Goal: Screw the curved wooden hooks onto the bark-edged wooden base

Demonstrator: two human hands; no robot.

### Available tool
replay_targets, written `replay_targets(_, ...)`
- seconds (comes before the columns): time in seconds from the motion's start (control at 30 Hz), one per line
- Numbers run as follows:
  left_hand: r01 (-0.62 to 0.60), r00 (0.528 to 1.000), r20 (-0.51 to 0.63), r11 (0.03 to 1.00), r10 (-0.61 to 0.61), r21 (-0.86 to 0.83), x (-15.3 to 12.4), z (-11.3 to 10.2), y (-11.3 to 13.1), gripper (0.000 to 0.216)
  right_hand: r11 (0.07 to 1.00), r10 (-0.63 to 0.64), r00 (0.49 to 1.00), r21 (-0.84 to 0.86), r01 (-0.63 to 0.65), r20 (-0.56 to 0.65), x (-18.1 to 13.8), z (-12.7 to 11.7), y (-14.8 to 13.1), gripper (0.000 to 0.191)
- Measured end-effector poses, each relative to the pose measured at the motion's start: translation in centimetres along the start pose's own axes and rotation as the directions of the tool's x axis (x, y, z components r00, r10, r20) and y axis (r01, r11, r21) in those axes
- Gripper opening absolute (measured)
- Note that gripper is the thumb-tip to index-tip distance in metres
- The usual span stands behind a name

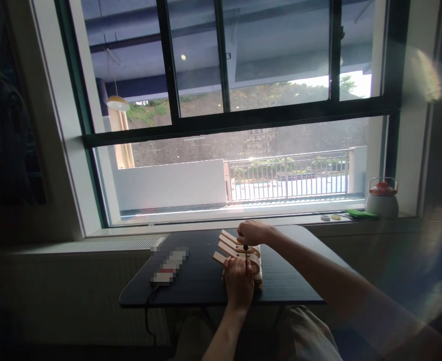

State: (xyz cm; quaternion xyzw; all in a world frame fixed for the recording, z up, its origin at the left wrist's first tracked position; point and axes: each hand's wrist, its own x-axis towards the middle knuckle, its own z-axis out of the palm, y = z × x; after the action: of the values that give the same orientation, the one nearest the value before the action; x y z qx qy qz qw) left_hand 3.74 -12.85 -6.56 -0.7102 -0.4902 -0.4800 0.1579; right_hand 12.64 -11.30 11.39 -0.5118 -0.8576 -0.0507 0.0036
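Note:
Several light wooden pieces (233, 249) with long flat strips and rounded right ends lie side by side on a rough brown block (258, 285). My left hand (239, 282) is closed over the nearest wooden piece, its fingers bent at the near side. A thin dark rod with a black knob (245, 247) stands upright beside the left fingertips; whether they pinch it is not clear. At the far side of the pieces, my right hand (254, 232) is closed in a fist, its wrist bent. Whatever lies inside those fingers is hidden.
The dark table (202, 291) stands against a window sill (303, 216). On its left is a blurred-out pale device (170, 266) with a black cable (147, 321) hanging over the edge. A white jug with a red lid (382, 200) and a green item (361, 214) sit on the sill.

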Motion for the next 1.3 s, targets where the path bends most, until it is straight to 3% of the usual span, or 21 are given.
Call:
replay_targets(0.27,-0.014,1.000,-0.023,1.000,0.014,0.000,0.1,0.1,0.0,0.021,0.995,0.021,0.994,0.093,-0.031,0.108,0.2,-1.3,0.2,0.031)
replay_targets(0.4,-0.026,0.998,-0.062,0.999,0.028,0.023,0.1,0.0,0.1,0.021,0.992,-0.004,0.995,0.128,-0.008,0.100,0.4,-0.6,0.5,0.024)
replay_targets(0.57,-0.026,0.999,-0.042,1.000,0.026,0.004,0.1,-0.2,0.1,0.019,0.989,0.002,0.997,0.145,-0.014,0.077,0.6,0.5,0.6,0.031)
replay_targets(0.77,-0.026,0.997,-0.071,1.000,0.025,-0.005,0.0,0.1,0.0,0.021,0.991,-0.005,0.995,0.136,-0.008,0.097,0.6,-0.5,0.5,0.032)
replay_targets(1.0,-0.011,0.999,-0.039,0.999,0.009,-0.030,0.0,0.1,-0.1,0.021,0.993,-0.008,1.000,0.115,0.005,0.021,0.0,-1.0,0.9,0.022)
replay_targets(1.3,-0.011,0.999,-0.035,1.000,0.011,0.004,0.0,0.1,0.0,0.020,0.992,0.037,0.998,0.122,-0.042,0.043,0.1,-0.7,0.6,0.034)
